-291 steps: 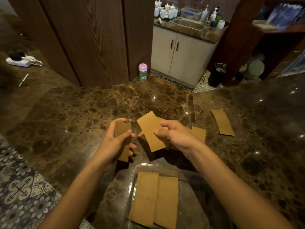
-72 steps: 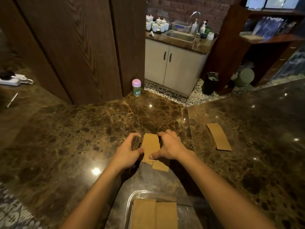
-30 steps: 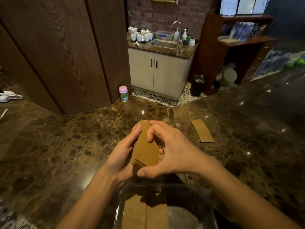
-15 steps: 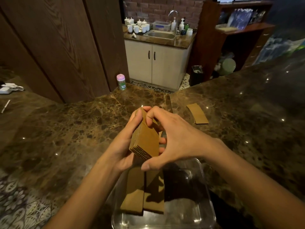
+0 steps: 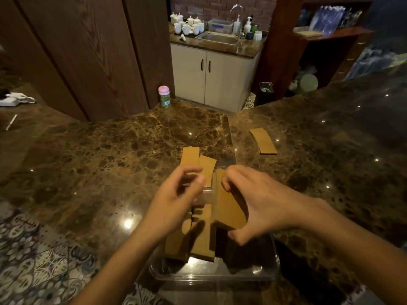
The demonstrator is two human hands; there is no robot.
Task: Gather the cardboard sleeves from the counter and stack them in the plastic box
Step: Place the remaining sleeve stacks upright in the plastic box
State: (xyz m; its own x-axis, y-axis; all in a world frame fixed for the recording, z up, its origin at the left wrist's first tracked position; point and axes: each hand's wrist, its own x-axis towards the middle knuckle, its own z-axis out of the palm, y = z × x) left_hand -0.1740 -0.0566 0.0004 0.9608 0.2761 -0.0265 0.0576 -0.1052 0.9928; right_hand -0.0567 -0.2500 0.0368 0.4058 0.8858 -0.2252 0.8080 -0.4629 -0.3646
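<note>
My right hand (image 5: pixel 262 205) grips a stack of brown cardboard sleeves (image 5: pixel 229 208) by its ends, tilted over the clear plastic box (image 5: pixel 211 275). Two rows of sleeves (image 5: pixel 191 238) lie flat in the left part of the box. My left hand (image 5: pixel 174 203) hovers just left of the held stack, fingers curled and blurred; whether it pinches anything is unclear. Two loose sleeves (image 5: pixel 191 157) lie on the marble counter (image 5: pixel 99 161) just beyond my left fingertips. Another small pile of sleeves (image 5: pixel 263 140) rests farther right.
A pink-capped bottle (image 5: pixel 164 95) stands at the counter's far edge by the wooden wall. A white power strip (image 5: pixel 10 100) and a thin stick lie at the far left. The box sits at the counter's near edge, above patterned floor tiles.
Both hands held the stack above the box half a second ago. Now my left hand has come off it, and my right hand has lowered the stack over the box's right side.
</note>
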